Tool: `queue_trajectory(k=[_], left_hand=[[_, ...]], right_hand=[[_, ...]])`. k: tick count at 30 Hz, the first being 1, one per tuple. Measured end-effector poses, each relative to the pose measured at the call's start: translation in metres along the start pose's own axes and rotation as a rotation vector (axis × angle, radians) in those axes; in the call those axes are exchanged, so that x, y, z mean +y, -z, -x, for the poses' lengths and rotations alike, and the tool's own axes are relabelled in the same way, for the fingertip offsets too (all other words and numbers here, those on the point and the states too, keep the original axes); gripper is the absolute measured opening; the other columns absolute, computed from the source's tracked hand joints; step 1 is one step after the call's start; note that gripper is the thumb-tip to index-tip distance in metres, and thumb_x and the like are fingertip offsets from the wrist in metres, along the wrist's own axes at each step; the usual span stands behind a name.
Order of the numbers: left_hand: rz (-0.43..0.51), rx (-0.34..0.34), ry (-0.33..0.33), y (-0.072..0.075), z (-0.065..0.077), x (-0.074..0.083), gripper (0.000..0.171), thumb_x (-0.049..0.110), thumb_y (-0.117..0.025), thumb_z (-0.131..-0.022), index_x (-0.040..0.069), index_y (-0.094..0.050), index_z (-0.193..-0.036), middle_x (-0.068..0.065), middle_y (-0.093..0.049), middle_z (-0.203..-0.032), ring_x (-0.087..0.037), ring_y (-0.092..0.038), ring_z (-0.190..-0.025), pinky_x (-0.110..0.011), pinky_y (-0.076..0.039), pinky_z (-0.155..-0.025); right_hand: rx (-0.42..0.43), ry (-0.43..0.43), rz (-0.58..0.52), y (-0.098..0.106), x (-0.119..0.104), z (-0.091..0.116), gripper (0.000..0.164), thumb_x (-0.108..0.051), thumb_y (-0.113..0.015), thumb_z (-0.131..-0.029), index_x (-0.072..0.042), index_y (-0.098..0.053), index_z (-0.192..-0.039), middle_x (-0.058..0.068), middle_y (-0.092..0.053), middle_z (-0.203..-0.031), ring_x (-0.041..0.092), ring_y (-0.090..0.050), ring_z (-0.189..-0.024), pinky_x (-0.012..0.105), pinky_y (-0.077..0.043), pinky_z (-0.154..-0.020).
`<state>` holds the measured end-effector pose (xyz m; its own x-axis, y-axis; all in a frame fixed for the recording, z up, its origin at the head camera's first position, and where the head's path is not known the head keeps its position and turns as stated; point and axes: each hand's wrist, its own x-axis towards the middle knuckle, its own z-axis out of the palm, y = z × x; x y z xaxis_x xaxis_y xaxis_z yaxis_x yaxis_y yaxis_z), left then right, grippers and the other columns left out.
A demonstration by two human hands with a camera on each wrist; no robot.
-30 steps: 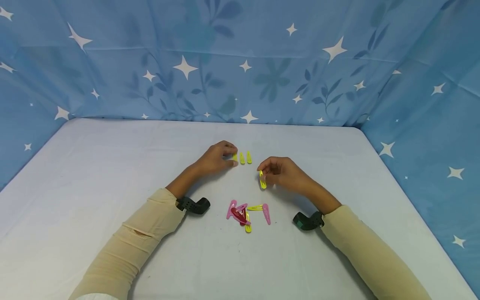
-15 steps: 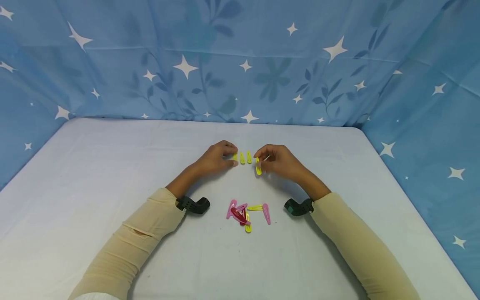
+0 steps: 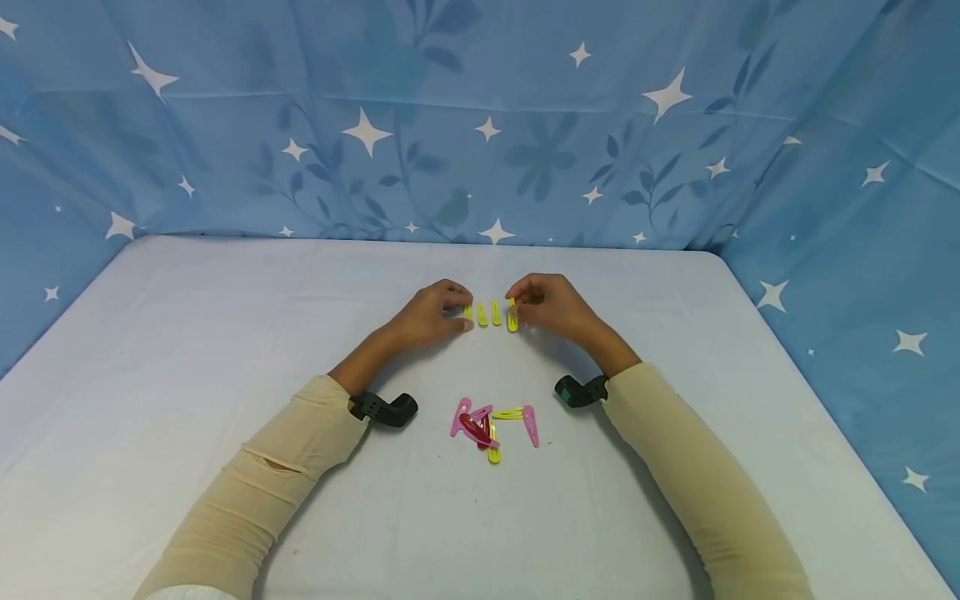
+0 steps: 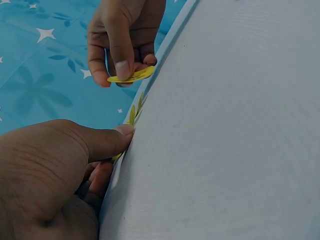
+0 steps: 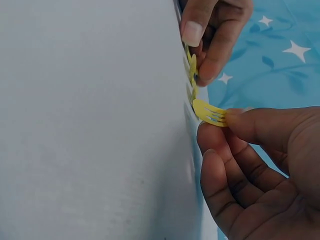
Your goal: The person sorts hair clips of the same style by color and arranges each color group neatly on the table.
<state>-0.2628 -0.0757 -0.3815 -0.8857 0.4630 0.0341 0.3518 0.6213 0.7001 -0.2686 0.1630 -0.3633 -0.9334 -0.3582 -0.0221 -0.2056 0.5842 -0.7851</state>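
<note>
My right hand [image 3: 553,307] pinches a yellow snap hair clip [image 5: 211,113] between thumb and fingers, just above the table at the right end of a short row. Two more yellow hair clips [image 3: 482,314] lie side by side between the hands. At the row's left end, my left hand [image 3: 433,315] holds another yellow hair clip [image 3: 468,312] by its ends, between thumb and fingers; most of it is hidden in the left wrist view. Nearer to me lies a loose pile with pink hair clips [image 3: 531,426], red hair clips [image 3: 474,428] and yellow hair clips [image 3: 494,452].
A white cloth [image 3: 360,517] covers the table. Behind and to the right hangs a blue curtain [image 3: 420,183] with white stars. Each wrist wears a black camera [image 3: 386,409], held over the table on either side of the pile.
My right hand has carried its yellow hair clip away from me and leftward, up to the right end of the row. The left hand stays at the left end.
</note>
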Motion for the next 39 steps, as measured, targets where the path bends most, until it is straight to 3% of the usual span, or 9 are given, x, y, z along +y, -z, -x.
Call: queue_trajectory(k=[20,29,39], left_hand=[[0.002,-0.008,-0.019,0.001,0.0,0.001,0.049,0.015,-0.068,-0.093,-0.002,-0.055,-0.138,-0.017,-0.052,-0.139,-0.032,-0.054,-0.128,-0.043,-0.044,-0.108],[-0.001,-0.005,-0.019,-0.001,-0.001,-0.002,0.048,0.015,-0.068,-0.093,-0.001,-0.056,-0.137,-0.016,-0.053,-0.138,-0.031,-0.054,-0.129,-0.043,-0.043,-0.109],[0.007,0.003,-0.022,-0.001,-0.001,-0.004,0.048,0.015,-0.068,-0.093,-0.002,-0.057,-0.137,-0.016,-0.053,-0.138,-0.031,-0.054,-0.128,-0.043,-0.043,-0.108]], right_hand=[[-0.004,-0.033,0.055,-0.004,-0.004,-0.009,0.022,-0.005,-0.064,-0.092,-0.002,-0.068,-0.114,0.014,-0.064,-0.099,0.021,-0.06,-0.08,0.025,-0.051,-0.066],[0.01,-0.096,0.165,-0.007,-0.001,-0.017,0.025,-0.01,-0.066,-0.092,-0.006,-0.07,-0.116,0.011,-0.066,-0.104,0.023,-0.057,-0.091,0.031,-0.047,-0.076],[0.006,-0.125,0.203,-0.008,-0.001,-0.02,0.026,-0.013,-0.064,-0.092,-0.007,-0.07,-0.117,0.01,-0.064,-0.102,0.022,-0.053,-0.087,0.03,-0.044,-0.073]])
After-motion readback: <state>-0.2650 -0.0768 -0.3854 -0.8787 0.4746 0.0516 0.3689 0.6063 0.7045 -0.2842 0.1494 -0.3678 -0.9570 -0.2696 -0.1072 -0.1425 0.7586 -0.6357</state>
